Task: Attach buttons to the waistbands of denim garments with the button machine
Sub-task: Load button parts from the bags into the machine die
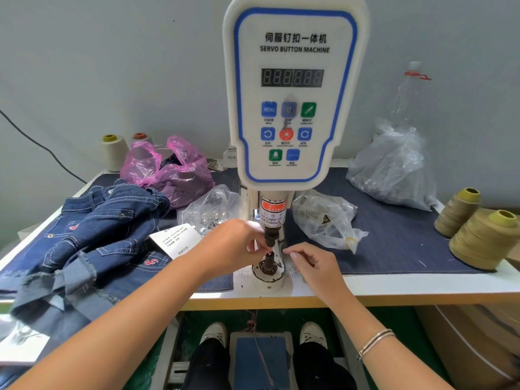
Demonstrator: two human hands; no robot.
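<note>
The left hand (239, 243) is reaching in to the punch (270, 237) of the button machine (292, 94), its fingertips curling around something small right at the punch tip; whether that is a button is too small to tell, so the grip itself cannot be told for sure. The right hand (312, 263) is hovering just right of the die (268, 273), its fingers curling with thumb and forefinger nearly meeting, and whether they are pinching anything cannot be told. The die is sitting directly under the punch, at the front edge of the table (422, 285). The denim garments (92, 235) are lying in a heap on the left side of the table, partly hanging over its edge, well clear of the die, with a white tag (174, 239) resting against them. A pink bag (168, 170) is sitting behind the heap, and a clear bag of buttons (211, 212) is lying just left of the machine column. Another clear bag (326, 220) is lying to the right of the column, and a larger one (394, 170) is sitting further back. Two olive thread cones (475, 232) are standing at the right edge. Below the table, a foot pedal (260, 356) is showing between two white shoes.
</note>
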